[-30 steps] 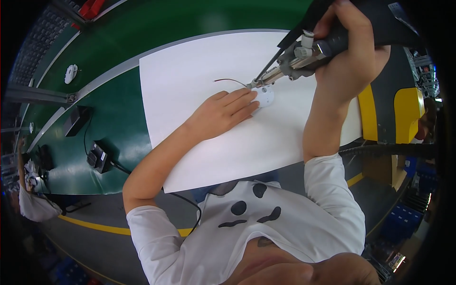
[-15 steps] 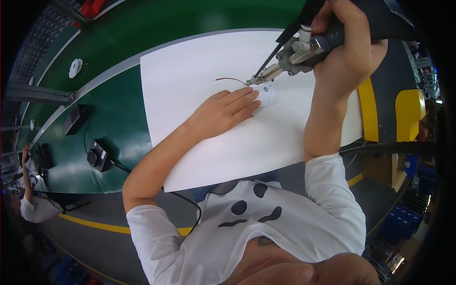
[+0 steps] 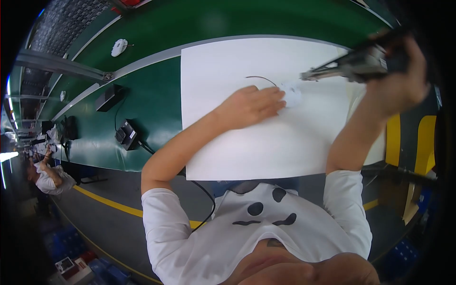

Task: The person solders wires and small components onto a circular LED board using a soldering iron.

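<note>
On the white sheet (image 3: 228, 156) covering the bench lies a small white round part (image 3: 293, 98) with holes in it; a thin dark wire (image 3: 262, 78) runs out to its left. My left hand (image 3: 254, 105) holds the part down by its left side, the fingers together and covering that edge. At the far right my right hand (image 3: 401, 88), blurred by motion, is closed around a powered screwdriver (image 3: 356, 70). The tool's metal nose points left, apart from the part and beyond its right edge.
Black boxes with cables, one a small box (image 3: 127, 135), sit on the green bench (image 3: 90, 147) at left. Another white round part (image 3: 119, 47) lies on the far green strip. A person (image 3: 52, 178) works at far left. Yellow panels (image 3: 426, 145) stand at right.
My right hand has swung the screwdriver right, lifting its nose away from the white round part. My left hand stays on the part. The whole view has shifted slightly.
</note>
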Motion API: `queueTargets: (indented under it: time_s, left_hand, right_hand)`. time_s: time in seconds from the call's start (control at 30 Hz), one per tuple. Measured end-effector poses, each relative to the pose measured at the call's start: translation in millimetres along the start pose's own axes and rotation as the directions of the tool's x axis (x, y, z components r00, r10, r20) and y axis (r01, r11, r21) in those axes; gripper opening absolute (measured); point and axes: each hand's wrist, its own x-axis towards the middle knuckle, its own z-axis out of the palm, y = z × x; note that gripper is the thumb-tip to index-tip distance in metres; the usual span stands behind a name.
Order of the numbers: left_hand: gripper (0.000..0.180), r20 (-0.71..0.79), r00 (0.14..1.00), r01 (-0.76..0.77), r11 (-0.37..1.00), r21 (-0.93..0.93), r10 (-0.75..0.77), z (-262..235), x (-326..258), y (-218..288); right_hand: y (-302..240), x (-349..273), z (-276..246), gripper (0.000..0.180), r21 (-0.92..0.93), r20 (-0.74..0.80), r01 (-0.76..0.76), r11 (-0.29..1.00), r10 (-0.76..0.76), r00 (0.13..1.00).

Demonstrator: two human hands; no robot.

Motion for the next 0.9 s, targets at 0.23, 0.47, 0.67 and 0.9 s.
queueTargets:
  time_s: [0.23, 0.47, 0.67, 0.9]
  left_hand:
    - [0.047, -0.182, 0.885, 0.461, 0.861, 0.214, -0.429, -30.4, -20.2, -152.3]
    - [0.044, -0.315, 0.621, 0.708, 0.341, 0.618, -0.718, -145.6, -158.5, -287.2]
    - [0.026, -0.344, 0.365, 0.758, 0.061, 0.649, -0.865, -174.3, -249.8, -323.8]
    - [0.033, -0.2, 0.027, 0.806, 0.139, -0.575, -0.979, -142.2, -168.8, -264.1]
  right_hand:
    - [-2.7, 7.1, 2.8, 0.029, 0.227, -0.235, -0.474, 0.851, 0.52, 0.821]
    - [28.5, -2.0, -0.8, 0.025, -0.527, 0.075, -0.059, 0.848, 0.115, 0.99]
    - [21.0, -4.1, 4.6, 0.029, 0.431, 0.096, -0.356, 0.829, 0.35, 0.932]
    - [5.7, -1.0, 6.3, 0.028, -0.159, 0.126, -0.219, 0.963, 0.24, 0.963]
